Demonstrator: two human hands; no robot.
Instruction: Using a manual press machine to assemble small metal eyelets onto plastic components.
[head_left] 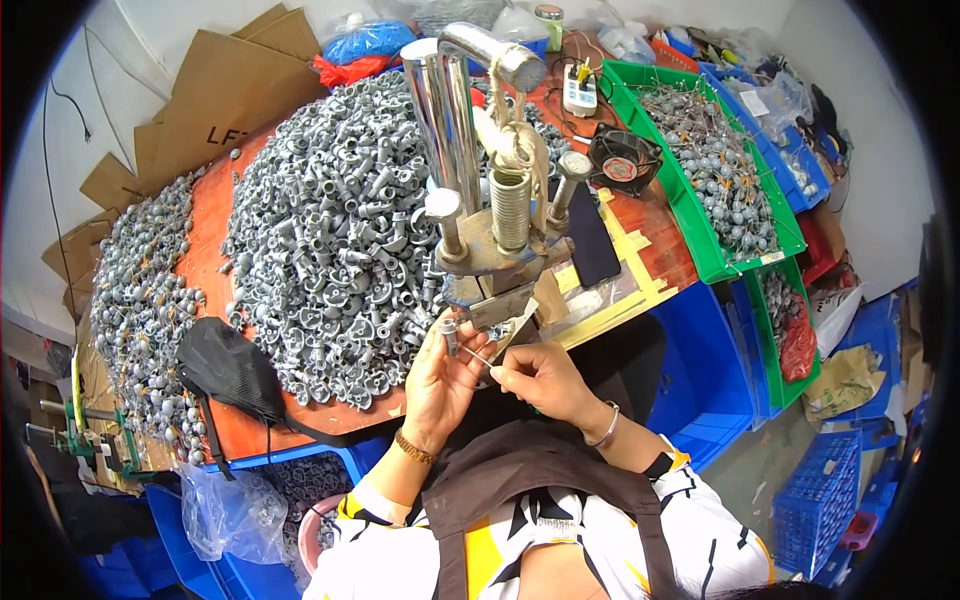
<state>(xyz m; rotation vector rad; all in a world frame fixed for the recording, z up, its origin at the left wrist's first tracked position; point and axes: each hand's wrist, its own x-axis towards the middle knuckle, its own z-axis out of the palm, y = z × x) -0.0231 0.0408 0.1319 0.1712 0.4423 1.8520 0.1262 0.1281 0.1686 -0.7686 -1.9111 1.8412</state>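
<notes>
Left hand (440, 388): fingers grasping small gray fitting (450, 340). Right hand (548, 382): fingers pinching thin rod (480, 357). Press (490, 258) just beyond fingers; gray parts (330, 230) heaped to their left.

- Left hand (438, 378): just below press (490, 256), palm up, fingers curled in a grip.
- Right hand (546, 381): below press, slightly right, thumb and forefinger pinched.
- Left forearm (396, 474), right forearm (628, 443): angled inward toward press.
</notes>
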